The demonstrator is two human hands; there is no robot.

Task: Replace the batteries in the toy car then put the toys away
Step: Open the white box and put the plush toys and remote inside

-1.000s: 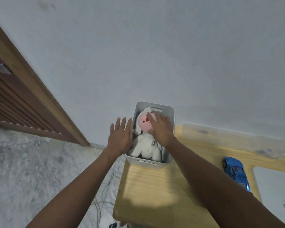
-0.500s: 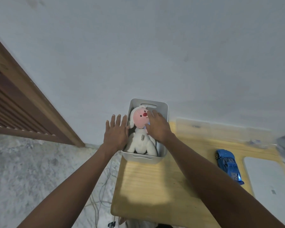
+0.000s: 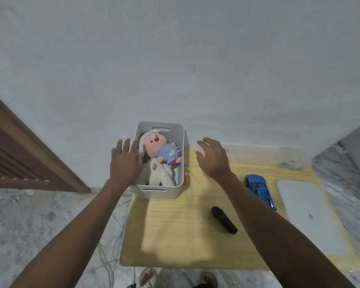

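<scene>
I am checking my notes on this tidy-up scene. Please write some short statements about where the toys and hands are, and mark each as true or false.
1. The white plush toy lies inside the white storage bin. True.
2. The blue toy car is inside the bin. False: it is on the wooden table, right of the bin.
3. The right hand holds the black remote. False: it holds nothing and the remote lies on the table.
4. The left hand is at the bin's left wall. True.

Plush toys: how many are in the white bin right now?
2. The white-bodied, pink-faced plush lies lengthwise in the white bin; a small blue-dressed plush lies on it. More may be hidden underneath.
</scene>
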